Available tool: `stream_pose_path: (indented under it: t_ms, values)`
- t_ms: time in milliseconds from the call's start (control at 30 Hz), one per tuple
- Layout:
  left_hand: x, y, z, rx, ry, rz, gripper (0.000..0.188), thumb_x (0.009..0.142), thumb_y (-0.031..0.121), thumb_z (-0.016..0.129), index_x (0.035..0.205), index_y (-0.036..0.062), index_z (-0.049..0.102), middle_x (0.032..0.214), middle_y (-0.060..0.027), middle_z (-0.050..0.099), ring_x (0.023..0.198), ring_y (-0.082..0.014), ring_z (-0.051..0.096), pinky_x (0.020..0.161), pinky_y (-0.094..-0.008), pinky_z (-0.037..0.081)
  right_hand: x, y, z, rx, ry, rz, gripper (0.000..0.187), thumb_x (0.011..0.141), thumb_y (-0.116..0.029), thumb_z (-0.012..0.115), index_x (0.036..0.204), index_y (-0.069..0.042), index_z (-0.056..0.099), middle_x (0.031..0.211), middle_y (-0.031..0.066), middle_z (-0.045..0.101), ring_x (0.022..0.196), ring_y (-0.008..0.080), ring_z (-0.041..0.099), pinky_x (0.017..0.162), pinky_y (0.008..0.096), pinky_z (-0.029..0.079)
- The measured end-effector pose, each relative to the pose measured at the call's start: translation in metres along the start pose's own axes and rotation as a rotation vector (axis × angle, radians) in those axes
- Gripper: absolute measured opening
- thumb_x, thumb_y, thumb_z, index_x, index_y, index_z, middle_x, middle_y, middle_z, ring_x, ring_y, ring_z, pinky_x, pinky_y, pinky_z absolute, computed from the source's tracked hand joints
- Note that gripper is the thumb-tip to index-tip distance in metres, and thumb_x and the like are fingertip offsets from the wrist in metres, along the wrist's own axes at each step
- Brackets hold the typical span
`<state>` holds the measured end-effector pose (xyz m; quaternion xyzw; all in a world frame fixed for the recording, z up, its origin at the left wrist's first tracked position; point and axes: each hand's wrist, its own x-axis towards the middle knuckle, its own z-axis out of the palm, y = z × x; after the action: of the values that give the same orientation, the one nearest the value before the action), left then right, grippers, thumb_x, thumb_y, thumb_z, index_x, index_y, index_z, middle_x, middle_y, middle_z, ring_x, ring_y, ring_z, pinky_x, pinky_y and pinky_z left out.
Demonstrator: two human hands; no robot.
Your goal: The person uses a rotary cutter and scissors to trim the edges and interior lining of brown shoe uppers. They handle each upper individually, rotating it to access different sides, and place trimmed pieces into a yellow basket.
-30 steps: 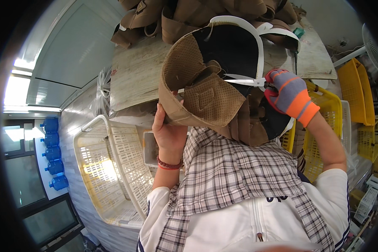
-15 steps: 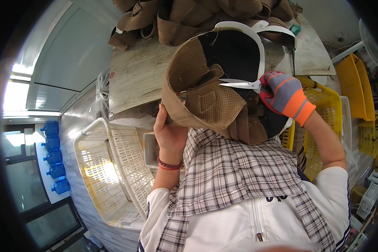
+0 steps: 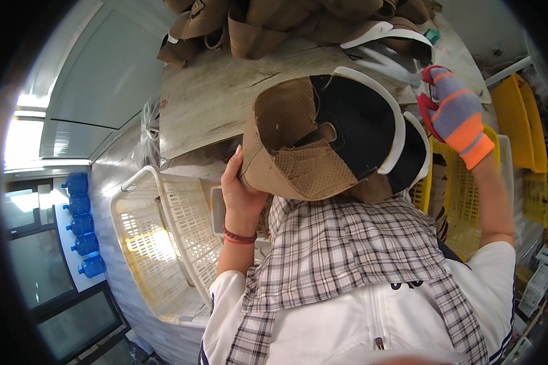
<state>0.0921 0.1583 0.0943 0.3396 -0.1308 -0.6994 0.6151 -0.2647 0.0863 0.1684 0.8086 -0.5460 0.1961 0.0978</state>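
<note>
My left hand is bare and grips the left edge of a brown fabric piece, thumb up along its side. The piece is curved into an open shell, with perforated brown cloth, a black lining and a stiff white strip round its right edge. A second black part with a white strip shows behind it at the right. My right hand, in a grey-and-orange glove, holds red-handled scissors above and right of the piece. The blades are parted, blurred, and apart from the cloth.
A heap of similar brown pieces lies across the back of the worn table. A white basket stands at lower left. Yellow baskets stand at the right. Blue water bottles line the far left.
My right hand has drawn the scissors out of the shell, up and to the right. The fabric piece has shifted slightly right and down, and its inner flap lies differently.
</note>
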Motion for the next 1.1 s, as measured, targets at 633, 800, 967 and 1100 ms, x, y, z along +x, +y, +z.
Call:
stream_pose_path:
  t_ms: [633,800,967,1100]
  values:
    - [0.032,-0.028,-0.02,-0.234,-0.228,-0.161,0.025,0.094,0.03,0.049,0.099,0.008,0.06,0.085,-0.0062,0.062,0.071,-0.0228,0.049,0.068,-0.0356,0.042,0.032,-0.057,0.051,-0.353,-0.435,-0.382,0.048,0.062,-0.026,0.078,0.104,-0.007,0.063,0.101,0.0096,0.061,0.094,0.0254,0.059,0.086,0.0362,0.045]
    - [0.031,-0.028,-0.018,-0.169,-0.149,-0.159,0.022,0.094,0.027,0.044,0.103,0.0107,0.055,0.087,-0.004,0.054,0.073,-0.0211,0.045,0.069,-0.0345,0.041,0.034,-0.057,0.05,-0.34,-0.407,-0.43,0.049,0.066,-0.03,0.079,0.107,-0.008,0.063,0.1,0.0092,0.061,0.094,0.0242,0.059,0.082,0.0356,0.047]
    - [0.028,-0.025,-0.009,-0.132,-0.111,-0.145,0.021,0.094,0.026,0.041,0.103,0.0106,0.052,0.087,-0.0035,0.05,0.072,-0.0194,0.041,0.068,-0.0331,0.039,0.033,-0.053,0.052,-0.306,-0.255,-0.506,0.037,0.073,-0.028,0.073,0.103,-0.01,0.063,0.094,0.007,0.062,0.089,0.0227,0.061,0.077,0.0333,0.049]
    - [0.031,-0.024,-0.015,-0.199,-0.176,-0.163,0.023,0.094,0.028,0.046,0.102,0.0087,0.058,0.087,-0.0064,0.059,0.076,-0.0252,0.052,0.072,-0.0382,0.046,0.029,-0.052,0.056,-0.293,-0.201,-0.5,0.029,0.076,-0.028,0.069,0.096,-0.009,0.063,0.089,0.0068,0.063,0.084,0.0237,0.061,0.075,0.0355,0.048]
